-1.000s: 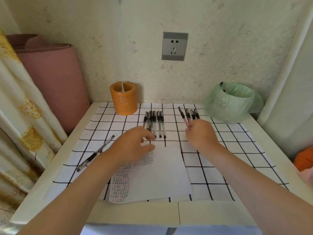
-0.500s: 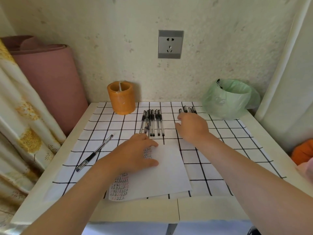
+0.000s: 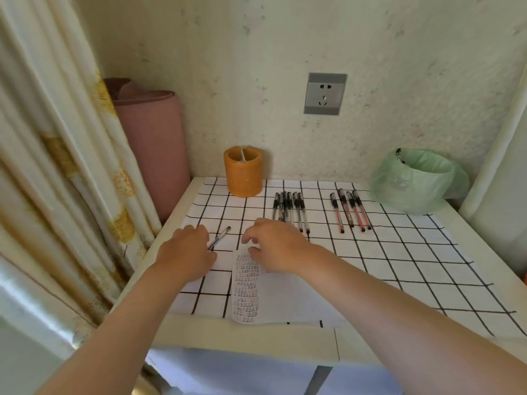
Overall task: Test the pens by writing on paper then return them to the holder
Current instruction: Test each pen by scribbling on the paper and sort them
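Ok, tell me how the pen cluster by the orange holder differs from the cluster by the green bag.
The holder-side cluster has clear barrels with dark refills; the bag-side cluster has pinkish-red barrels. The holder-side cluster holds more pens, packed tight and touching; the bag-side cluster is four pens, slightly fanned with gaps. Both lie flat on the grid cloth, black caps toward the wall.
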Tool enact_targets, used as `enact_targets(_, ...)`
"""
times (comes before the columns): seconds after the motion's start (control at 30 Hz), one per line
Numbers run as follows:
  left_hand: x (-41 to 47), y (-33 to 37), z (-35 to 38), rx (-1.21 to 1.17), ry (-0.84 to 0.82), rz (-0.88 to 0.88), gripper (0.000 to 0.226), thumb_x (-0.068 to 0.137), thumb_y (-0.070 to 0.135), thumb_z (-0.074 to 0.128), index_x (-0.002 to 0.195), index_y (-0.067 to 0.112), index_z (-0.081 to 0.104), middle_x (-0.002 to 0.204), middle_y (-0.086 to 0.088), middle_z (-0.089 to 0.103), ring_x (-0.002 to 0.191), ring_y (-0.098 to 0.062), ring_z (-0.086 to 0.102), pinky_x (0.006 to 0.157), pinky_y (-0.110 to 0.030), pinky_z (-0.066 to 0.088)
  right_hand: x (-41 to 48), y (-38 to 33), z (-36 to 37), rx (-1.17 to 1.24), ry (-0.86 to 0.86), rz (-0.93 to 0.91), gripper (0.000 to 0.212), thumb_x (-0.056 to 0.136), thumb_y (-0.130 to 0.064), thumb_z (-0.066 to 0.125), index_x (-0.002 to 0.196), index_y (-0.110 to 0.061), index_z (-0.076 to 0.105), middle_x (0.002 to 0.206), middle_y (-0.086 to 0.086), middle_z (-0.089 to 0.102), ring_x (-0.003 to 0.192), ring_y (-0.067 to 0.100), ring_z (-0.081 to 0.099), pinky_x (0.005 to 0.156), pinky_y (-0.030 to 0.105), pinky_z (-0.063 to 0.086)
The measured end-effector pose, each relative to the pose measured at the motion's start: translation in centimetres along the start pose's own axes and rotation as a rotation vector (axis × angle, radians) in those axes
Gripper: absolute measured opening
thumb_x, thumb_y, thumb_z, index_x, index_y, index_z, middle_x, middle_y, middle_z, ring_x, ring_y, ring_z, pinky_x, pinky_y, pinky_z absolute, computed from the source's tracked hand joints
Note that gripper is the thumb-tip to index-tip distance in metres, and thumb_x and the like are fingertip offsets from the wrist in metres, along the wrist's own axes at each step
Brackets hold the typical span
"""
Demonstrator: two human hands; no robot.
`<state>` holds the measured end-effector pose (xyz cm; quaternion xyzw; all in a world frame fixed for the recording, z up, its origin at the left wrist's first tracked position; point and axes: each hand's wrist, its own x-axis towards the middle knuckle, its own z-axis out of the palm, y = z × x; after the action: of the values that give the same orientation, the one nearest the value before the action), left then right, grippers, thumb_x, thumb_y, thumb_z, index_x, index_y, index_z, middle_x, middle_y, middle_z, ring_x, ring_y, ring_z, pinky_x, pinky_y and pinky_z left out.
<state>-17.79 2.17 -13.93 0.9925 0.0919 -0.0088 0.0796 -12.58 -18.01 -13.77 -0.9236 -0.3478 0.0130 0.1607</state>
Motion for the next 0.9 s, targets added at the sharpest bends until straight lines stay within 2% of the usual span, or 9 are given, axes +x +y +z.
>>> enact_targets(0.1,-0.6,-1.0,-0.3,0.062,-0.088,-0.026,0.028,0.095,0.043,0.054,0.112,0.021,0.051,0.113,-0.001,0.053,0.104,-0.021,0.049,0.081,-0.034,0.046,0.2,-0.8,0.8,-0.046,-0.046,-0.007,0.03,0.092,-0.031,0.057,0.121,-0.031,0.064,0.113,-0.004,0.056,0.101,0.019,0.059,0.071,0.029,0.04)
enact_targets(0.2,-0.9,-1.3,-0.7,0.091,-0.089,-0.006,0.018,0.098,0.034,0.052,0.109,0.021,0.058,0.107,0.001,0.061,0.097,-0.019,0.057,0.078,-0.033,0.049,0.0,-1.1,1.2,-0.064,-0.085,0.004,0.031,0.093,-0.031,0.057,0.123,-0.03,0.062,0.114,-0.004,0.054,0.102,0.021,0.06,0.07,0.028,0.039)
enact_targets(0.3,-0.9,-1.3,-1.2,0.049,-0.066,-0.003,0.019,0.099,0.03,0.052,0.108,0.023,0.066,0.102,0.004,0.064,0.094,-0.018,0.06,0.076,-0.032,0.051,-0.4,-1.2,1.1,-0.061,-0.068,0.018,0.036,0.092,-0.03,0.057,0.128,-0.029,0.058,0.116,-0.003,0.054,0.104,0.022,0.06,0.071,0.029,0.042)
enact_targets(0.4,-0.8,-1.0,-1.5,-0.039,0.001,0.072,0.022,0.1,0.028,0.048,0.112,0.027,0.066,0.1,0.007,0.062,0.088,-0.014,0.057,0.066,-0.029,0.044,-1.0,-1.6,0.5,-0.01,0.069,-0.011,0.042,0.091,-0.026,0.06,0.133,-0.024,0.052,0.123,-0.001,0.052,0.113,0.02,0.054,0.085,0.037,0.05)
enact_targets(0.5,-0.8,-0.1,-1.6,-0.205,0.053,0.217,0.019,0.099,0.028,0.053,0.112,0.028,0.068,0.103,0.007,0.064,0.088,-0.012,0.059,0.077,-0.033,0.051,-1.3,-2.0,-0.4,-0.072,0.25,-0.115,0.045,0.088,-0.022,0.064,0.131,-0.02,0.052,0.125,0.0,0.049,0.117,0.019,0.045,0.098,0.036,0.041)
enact_targets(0.6,-1.0,1.2,-1.8,-0.358,0.087,0.333,0.015,0.097,0.028,0.059,0.108,0.03,0.069,0.096,0.012,0.065,0.081,-0.005,0.057,0.072,-0.024,0.045,-1.3,-2.0,-1.3,-0.198,0.301,-0.196,0.041,0.091,-0.027,0.062,0.13,-0.02,0.054,0.121,-0.001,0.056,0.116,0.02,0.046,0.103,0.035,0.033)
enact_targets(0.73,-1.4,2.0,-2.1,-0.497,0.092,0.342,0.012,0.093,0.028,0.066,0.101,0.036,0.06,0.086,0.018,0.066,0.076,-0.003,0.059,0.069,-0.023,0.047,-1.8,-1.7,-1.9,-0.13,0.178,-0.153,0.031,0.101,-0.027,0.049,0.13,-0.018,0.056,0.108,0.002,0.065,0.103,0.023,0.054,0.095,0.039,0.042)
enact_targets(0.9,-1.4,2.4,-2.0,-0.403,0.114,0.295,0.012,0.094,0.029,0.064,0.098,0.039,0.059,0.083,0.021,0.06,0.08,-0.004,0.057,0.072,-0.025,0.047,-2.6,-0.4,-3.0,-0.082,0.182,-0.107,0.03,0.103,-0.025,0.043,0.125,-0.025,0.063,0.1,0.0,0.065,0.095,0.019,0.057,0.079,0.037,0.048)
